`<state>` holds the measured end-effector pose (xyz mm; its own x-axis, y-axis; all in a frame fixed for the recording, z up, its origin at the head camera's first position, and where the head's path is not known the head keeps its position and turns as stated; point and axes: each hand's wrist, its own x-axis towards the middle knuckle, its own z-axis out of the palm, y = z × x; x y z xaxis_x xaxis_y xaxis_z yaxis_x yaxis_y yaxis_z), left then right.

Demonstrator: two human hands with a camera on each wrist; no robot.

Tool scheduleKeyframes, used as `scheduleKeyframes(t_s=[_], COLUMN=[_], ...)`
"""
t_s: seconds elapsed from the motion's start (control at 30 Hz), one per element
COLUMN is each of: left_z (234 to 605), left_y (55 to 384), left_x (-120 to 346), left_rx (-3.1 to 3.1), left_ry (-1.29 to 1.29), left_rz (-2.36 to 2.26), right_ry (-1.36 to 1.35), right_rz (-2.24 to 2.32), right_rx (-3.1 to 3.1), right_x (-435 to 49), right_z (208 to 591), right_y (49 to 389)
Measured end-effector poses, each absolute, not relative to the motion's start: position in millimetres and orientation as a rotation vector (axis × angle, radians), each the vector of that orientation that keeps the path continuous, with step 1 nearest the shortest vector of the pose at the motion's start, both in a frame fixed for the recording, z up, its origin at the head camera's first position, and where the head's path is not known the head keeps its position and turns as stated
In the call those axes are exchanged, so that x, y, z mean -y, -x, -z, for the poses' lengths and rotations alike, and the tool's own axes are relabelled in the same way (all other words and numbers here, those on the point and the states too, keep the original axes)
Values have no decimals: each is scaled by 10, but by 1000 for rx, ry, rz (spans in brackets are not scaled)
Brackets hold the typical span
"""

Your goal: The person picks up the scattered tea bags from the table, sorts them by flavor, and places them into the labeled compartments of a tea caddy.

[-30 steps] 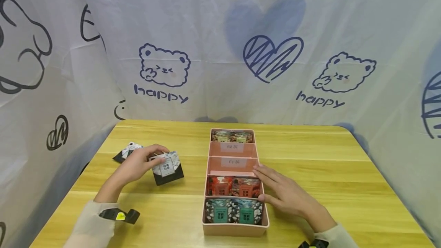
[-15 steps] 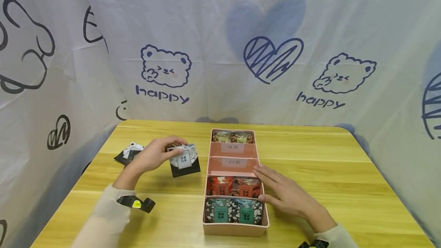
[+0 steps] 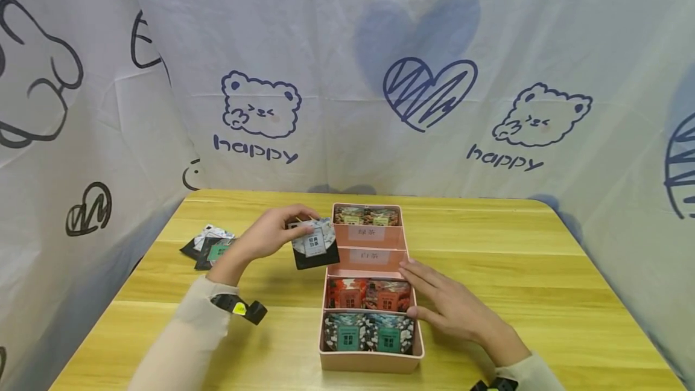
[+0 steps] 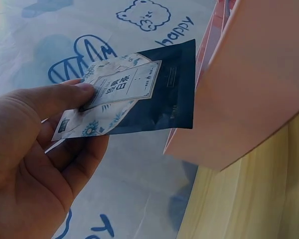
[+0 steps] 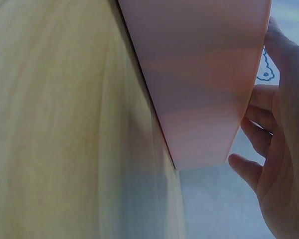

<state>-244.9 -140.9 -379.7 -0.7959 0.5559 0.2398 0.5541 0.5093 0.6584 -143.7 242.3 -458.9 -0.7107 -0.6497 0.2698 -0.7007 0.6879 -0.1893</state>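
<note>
My left hand pinches a black-and-white tea sachet by its upper part, thumb over the printed face. It hovers at the left rim of a long pink divided box, near the middle compartments. In the left wrist view the sachet appears right beside the box's outer wall. On the box's right rim rests my right hand, its fingers fairly straight and touching the edge. The right wrist view shows those fingertips along the rim.
Red sachets and green-labelled sachets fill the two front compartments; yellow-labelled sachets sit in the rearmost. Two middle compartments bear paper labels. Loose sachets lie overlapping on the wooden table, left of the box.
My left hand has carried the sachet rightward and slightly away from me, up to the box's left rim. More of the loose green-labelled sachet now shows. The right hand stays put.
</note>
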Motion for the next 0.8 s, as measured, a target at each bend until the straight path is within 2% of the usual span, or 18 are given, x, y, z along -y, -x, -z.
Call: scheduleKeyframes(t_s=[0.8], left_z=[3901], left_y=[2628], left_x=[810], left_rx=[-2607], left_ry=[-1105], left_rz=[-1268], right_ry=[-1096], right_rz=[-432], right_rx=[2736], right_x=[-2421], right_z=[4567], right_y=[1429])
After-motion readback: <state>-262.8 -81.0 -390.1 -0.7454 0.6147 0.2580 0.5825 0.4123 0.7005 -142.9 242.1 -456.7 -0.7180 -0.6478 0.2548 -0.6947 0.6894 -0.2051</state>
